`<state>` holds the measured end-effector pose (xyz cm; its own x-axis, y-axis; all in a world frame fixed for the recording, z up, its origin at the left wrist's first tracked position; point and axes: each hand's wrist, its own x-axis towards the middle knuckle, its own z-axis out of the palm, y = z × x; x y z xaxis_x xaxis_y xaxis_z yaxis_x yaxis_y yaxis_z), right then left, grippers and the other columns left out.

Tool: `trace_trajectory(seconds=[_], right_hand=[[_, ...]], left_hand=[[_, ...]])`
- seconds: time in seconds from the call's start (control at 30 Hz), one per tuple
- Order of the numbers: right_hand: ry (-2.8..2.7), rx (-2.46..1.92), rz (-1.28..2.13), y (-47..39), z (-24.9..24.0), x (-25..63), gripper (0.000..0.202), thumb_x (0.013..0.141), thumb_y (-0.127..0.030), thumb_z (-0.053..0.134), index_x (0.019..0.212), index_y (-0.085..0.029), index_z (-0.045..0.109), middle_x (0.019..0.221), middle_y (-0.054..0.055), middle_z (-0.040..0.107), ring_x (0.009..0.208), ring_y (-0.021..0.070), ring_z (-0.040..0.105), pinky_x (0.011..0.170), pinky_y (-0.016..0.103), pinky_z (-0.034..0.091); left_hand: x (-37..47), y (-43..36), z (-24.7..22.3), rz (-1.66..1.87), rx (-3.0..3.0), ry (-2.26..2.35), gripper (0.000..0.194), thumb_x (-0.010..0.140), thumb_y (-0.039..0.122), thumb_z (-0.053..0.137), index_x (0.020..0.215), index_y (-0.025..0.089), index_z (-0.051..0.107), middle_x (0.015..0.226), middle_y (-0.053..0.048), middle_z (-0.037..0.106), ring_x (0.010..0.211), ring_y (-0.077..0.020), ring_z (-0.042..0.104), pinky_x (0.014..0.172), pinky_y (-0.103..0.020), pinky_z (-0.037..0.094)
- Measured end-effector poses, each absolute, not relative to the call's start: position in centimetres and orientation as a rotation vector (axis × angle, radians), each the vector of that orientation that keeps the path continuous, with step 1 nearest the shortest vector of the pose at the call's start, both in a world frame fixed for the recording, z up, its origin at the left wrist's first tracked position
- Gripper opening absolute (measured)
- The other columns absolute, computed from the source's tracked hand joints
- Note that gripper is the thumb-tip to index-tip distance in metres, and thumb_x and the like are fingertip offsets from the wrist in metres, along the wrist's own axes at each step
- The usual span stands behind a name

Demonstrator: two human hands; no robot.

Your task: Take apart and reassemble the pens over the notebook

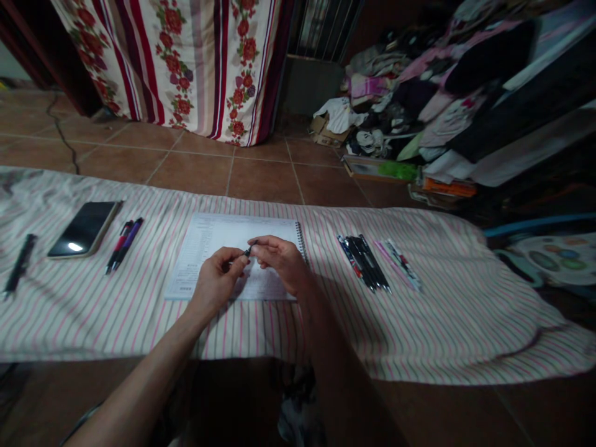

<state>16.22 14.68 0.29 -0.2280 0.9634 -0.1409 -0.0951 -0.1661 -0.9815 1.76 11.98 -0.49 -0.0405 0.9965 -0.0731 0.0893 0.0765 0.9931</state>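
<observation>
Above the notebook [233, 226], both hands meet over a small dark, thin piece [248, 251] that looks like part of a pen; fingers cover most of it. My left hand [221, 270] pinches its lower end between thumb and forefinger. From the other side, my right hand [279, 259] is closed on the upper end. The spiral-bound notebook lies open under them, its wire on the right edge. Right of it lies a bunch of mostly black pens [365, 264], with pink and white pens [400, 264] beside them.
A striped cloth [261, 329] covers the low table. Left of the notebook lie red and purple pens [125, 245], a smartphone [84, 228] and a black pen [19, 267]. Beyond are a floral curtain [200, 62] and heaped clothes [419, 93]; a patterned chair [554, 257] stands right.
</observation>
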Motion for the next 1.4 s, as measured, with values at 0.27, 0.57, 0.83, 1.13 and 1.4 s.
trace_trajectory(seconds=[0.27, 0.57, 0.83, 1.13, 1.4], right_hand=[[-1.215, -1.160, 1.489, 15.0, -0.5, 16.0, 0.019, 0.062, -0.033, 0.070, 0.074, -0.019, 0.068, 0.065, -0.002, 0.063, 0.054, 0.0077, 0.049, 0.053, 0.022, 0.038], [-1.243, -1.166, 1.446, 14.9, -0.2, 16.5, 0.027, 0.064, -0.036, 0.069, 0.085, -0.018, 0.069, 0.073, 0.000, 0.066, 0.059, 0.0090, 0.053, 0.054, 0.022, 0.041], [-1.373, -1.612, 0.664, 16.0, -2.2, 20.5, 0.023, 0.075, -0.035, 0.060, 0.086, -0.018, 0.070, 0.075, 0.004, 0.067, 0.070, 0.0173, 0.060, 0.067, 0.030, 0.045], [-1.802, -1.772, 0.248, 15.5, -3.3, 20.2, 0.015, 0.081, -0.024, 0.059, 0.089, -0.019, 0.071, 0.087, 0.009, 0.067, 0.083, 0.0211, 0.059, 0.077, 0.031, 0.041], [-1.741, -1.811, 0.206, 15.6, -3.5, 19.8, 0.017, 0.084, -0.027, 0.054, 0.081, -0.018, 0.069, 0.082, 0.010, 0.066, 0.079, 0.0203, 0.058, 0.074, 0.031, 0.039]], left_hand=[[1.8, 12.0, -0.6, 1.139, 1.220, 1.359, 0.021, 0.066, 0.035, 0.065, 0.075, 0.016, 0.063, 0.066, 0.000, 0.063, 0.054, -0.0124, 0.056, 0.056, -0.027, 0.044], [2.2, 11.9, -0.3, 1.141, 1.162, 1.350, 0.022, 0.064, 0.035, 0.066, 0.073, 0.015, 0.063, 0.064, -0.001, 0.064, 0.054, -0.0131, 0.056, 0.055, -0.026, 0.045], [2.1, 11.9, -0.2, 1.145, 1.110, 1.388, 0.023, 0.064, 0.035, 0.067, 0.074, 0.014, 0.063, 0.067, -0.002, 0.065, 0.054, -0.0126, 0.056, 0.056, -0.026, 0.044], [2.2, 11.8, 0.0, 1.143, 1.107, 1.407, 0.022, 0.063, 0.034, 0.067, 0.072, 0.015, 0.064, 0.064, -0.002, 0.065, 0.052, -0.0127, 0.056, 0.054, -0.026, 0.044], [1.8, 11.8, -0.1, 1.137, 1.117, 1.410, 0.021, 0.063, 0.034, 0.066, 0.072, 0.016, 0.063, 0.065, -0.002, 0.066, 0.053, -0.0129, 0.056, 0.056, -0.027, 0.044]])
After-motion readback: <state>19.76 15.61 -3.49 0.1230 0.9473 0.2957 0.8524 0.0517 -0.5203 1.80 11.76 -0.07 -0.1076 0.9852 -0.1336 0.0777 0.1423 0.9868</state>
